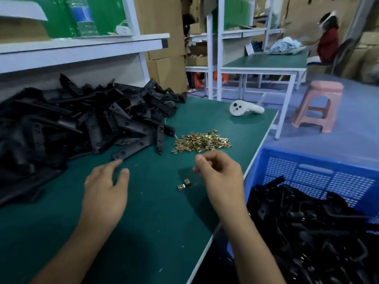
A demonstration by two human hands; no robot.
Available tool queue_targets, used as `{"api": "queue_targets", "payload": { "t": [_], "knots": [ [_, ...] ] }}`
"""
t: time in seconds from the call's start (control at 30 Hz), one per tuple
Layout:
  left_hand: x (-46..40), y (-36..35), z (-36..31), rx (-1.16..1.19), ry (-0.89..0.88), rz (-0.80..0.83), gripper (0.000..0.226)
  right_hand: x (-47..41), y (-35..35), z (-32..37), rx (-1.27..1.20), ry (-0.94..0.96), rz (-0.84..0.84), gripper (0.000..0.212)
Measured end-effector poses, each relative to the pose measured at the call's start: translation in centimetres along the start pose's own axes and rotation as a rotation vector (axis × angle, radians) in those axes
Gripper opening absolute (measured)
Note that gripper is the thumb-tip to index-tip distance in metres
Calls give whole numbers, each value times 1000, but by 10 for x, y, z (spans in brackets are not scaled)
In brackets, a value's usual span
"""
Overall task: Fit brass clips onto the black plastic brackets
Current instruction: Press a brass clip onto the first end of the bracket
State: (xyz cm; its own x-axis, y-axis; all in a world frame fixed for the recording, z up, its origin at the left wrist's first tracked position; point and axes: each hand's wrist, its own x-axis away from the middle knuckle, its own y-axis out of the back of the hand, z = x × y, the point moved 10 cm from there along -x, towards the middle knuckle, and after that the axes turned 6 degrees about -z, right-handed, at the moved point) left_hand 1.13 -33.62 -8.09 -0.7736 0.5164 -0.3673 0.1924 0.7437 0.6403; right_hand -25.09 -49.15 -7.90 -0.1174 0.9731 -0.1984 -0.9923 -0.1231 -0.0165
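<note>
Left hand (104, 193) flat, fingers relaxed, near heap of black plastic brackets (82, 119) | right hand (219, 177) fingers curled, contents unclear, above 2 loose brass clips (183, 184) | brass clip pile (202, 141) on green mat (153, 222)

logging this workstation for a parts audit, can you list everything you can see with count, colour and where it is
black plastic brackets: large heap, black, left on the table
single bracket: one, black, at the heap's near edge, just beyond the left fingertips
brass clips: small pile, brass, mid table
loose clips: two, brass, near edge, below the right hand
table: one, green top with white edge
crate: one, blue, right of the table, holding black parts
controller: one, white, far right on the table
stool: one, pink, on the floor
water bottle: one, clear with blue label, on the shelf
left hand: fingers spread, holding nothing
right hand: fingers curled; contents of its grip hidden
</note>
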Motion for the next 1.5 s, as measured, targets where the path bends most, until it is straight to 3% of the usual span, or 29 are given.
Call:
{"api": "queue_targets", "payload": {
  "t": [0.1, 0.27, 0.37, 0.47, 0.57, 0.7, 0.77, 0.87, 0.93, 1.0, 1.07, 1.13, 1.2, 1.3, 1.5],
  "knots": [
    [-1, -15, -19, -157, -124, 90, 48, 3, -14, 9, 508, 206, 71, 8],
    [-25, -26, -34, -279, -283, 57, 59, 9, -40, 4, 717, 327, 280, 16],
    [-53, -29, -31, -219, -239, 25, 63, 12, -41, 5, 705, 351, 344, 17],
    [-68, -37, -18, -301, -121, 60, 58, 14, -43, 7, 714, 387, 383, 12],
    [-62, -24, -19, -468, -157, -55, 36, 13, -41, 8, 681, 378, 379, 8],
    [-44, -4, -12, -547, -159, -93, 44, 10, -37, 9, 540, 333, 348, 14],
    [-36, 3, -3, -548, -133, -71, 37, 8, -34, 4, 474, 283, 332, 15],
    [-27, 10, -8, -642, -198, -109, 29, 7, -30, 2, 335, 222, 302, 15],
    [-26, 5, -27, -607, -343, -126, 32, 6, -29, 3, 280, 214, 276, 13],
    [-29, -16, -36, -461, -446, -7, 53, 6, -27, 5, 277, 219, 246, 9],
    [-43, -40, -26, -336, -370, 183, 69, 4, -23, 5, 260, 214, 209, 8],
    [-60, -53, -9, -330, -247, 258, 74, 2, -20, 3, 245, 191, 188, 9],
    [-72, -52, -2, -384, -202, 226, 64, 0, -18, 0, 236, 167, 181, 10],
    [-69, -45, -12, -376, -272, 124, 40, -5, -15, -5, 208, 121, 181, 17],
    [1, -33, -33, -386, -432, 104, 33, -9, -12, -8, -1, 4, 173, 19]
  ]
}}
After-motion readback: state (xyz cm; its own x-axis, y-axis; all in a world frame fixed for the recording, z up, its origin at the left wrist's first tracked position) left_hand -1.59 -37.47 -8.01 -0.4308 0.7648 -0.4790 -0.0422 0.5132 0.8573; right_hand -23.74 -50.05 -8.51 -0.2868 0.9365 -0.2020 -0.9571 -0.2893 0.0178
